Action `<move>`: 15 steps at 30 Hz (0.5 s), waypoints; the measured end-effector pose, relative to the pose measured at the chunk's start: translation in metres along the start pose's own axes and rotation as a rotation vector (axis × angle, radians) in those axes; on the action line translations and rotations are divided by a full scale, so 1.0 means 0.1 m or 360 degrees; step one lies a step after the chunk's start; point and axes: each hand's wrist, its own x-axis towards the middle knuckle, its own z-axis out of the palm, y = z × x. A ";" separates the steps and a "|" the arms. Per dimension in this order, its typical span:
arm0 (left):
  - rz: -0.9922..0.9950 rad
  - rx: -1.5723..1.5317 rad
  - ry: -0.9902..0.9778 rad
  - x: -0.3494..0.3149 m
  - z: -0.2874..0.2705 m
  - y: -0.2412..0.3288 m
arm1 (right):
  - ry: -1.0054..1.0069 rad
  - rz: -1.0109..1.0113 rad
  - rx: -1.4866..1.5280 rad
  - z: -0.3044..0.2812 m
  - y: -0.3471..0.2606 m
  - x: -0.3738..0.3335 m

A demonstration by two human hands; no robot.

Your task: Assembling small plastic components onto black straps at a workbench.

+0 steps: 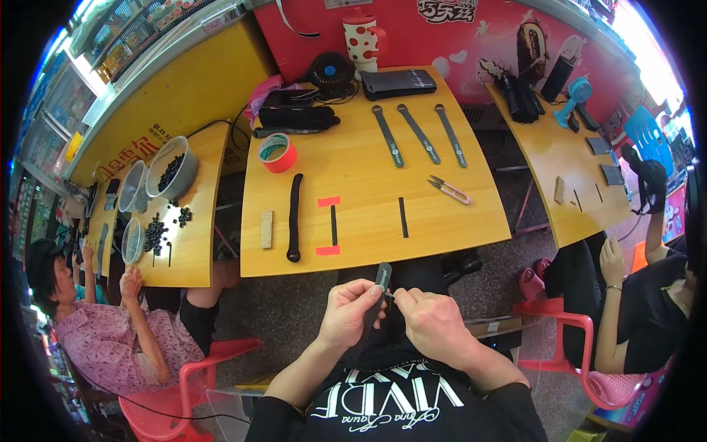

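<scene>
Just off the table's near edge, my left hand [352, 311] is closed around a dark grey-green strap [384, 275], whose rounded end sticks up past the thumb. My right hand [433, 318] is closed beside it, fingertips pinched against the strap. A tiny light bit shows at those fingertips, too small to name. Three similar straps [418, 134] with round ends lie on the table [368, 228]. Thread snips [450, 190] with pale pink handles lie nearer. A black strap [294, 217] and a small wooden block [266, 230] lie at the left.
Two thin black strips [333, 225] lie on the table, one between red tape pieces. A red tape roll [278, 152], a dark pouch [398, 83], a fan [331, 71] and a dotted tumbler [361, 46] stand farther back. People sit at tables on both sides.
</scene>
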 end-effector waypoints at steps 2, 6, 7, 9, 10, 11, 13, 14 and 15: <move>0.0041 0.0110 0.0043 -0.03 0.04 0.02 | 0.0001 -0.0023 -0.0064 0.00 -0.02 0.00; 0.0137 0.0317 0.0102 -0.05 0.05 0.00 | -0.0009 -0.0095 -0.0197 0.03 0.00 0.01; 0.0137 0.0318 0.0102 -0.06 0.04 0.00 | -0.0008 -0.0127 -0.0172 0.05 0.03 0.01; 0.0139 0.0501 0.0128 -0.09 0.04 0.00 | -0.0024 -0.0106 -0.0079 0.08 0.07 -0.01; 0.0138 0.0501 0.0128 -0.10 0.04 0.00 | -0.0041 -0.0086 0.0013 0.10 0.09 -0.02; 0.0179 0.0571 0.0138 -0.11 0.05 0.00 | -0.0042 -0.0085 0.0014 0.13 0.12 -0.03; 0.0224 0.0642 0.0156 -0.12 0.05 -0.02 | 0.0005 -0.0118 0.0145 0.18 0.17 -0.04; 0.0326 0.0734 0.0157 -0.12 0.04 -0.03 | 0.0005 -0.0121 0.0148 0.20 0.19 -0.05; 0.0426 0.0826 0.0154 -0.11 0.04 -0.04 | 0.0042 -0.0142 0.0197 0.22 0.21 -0.05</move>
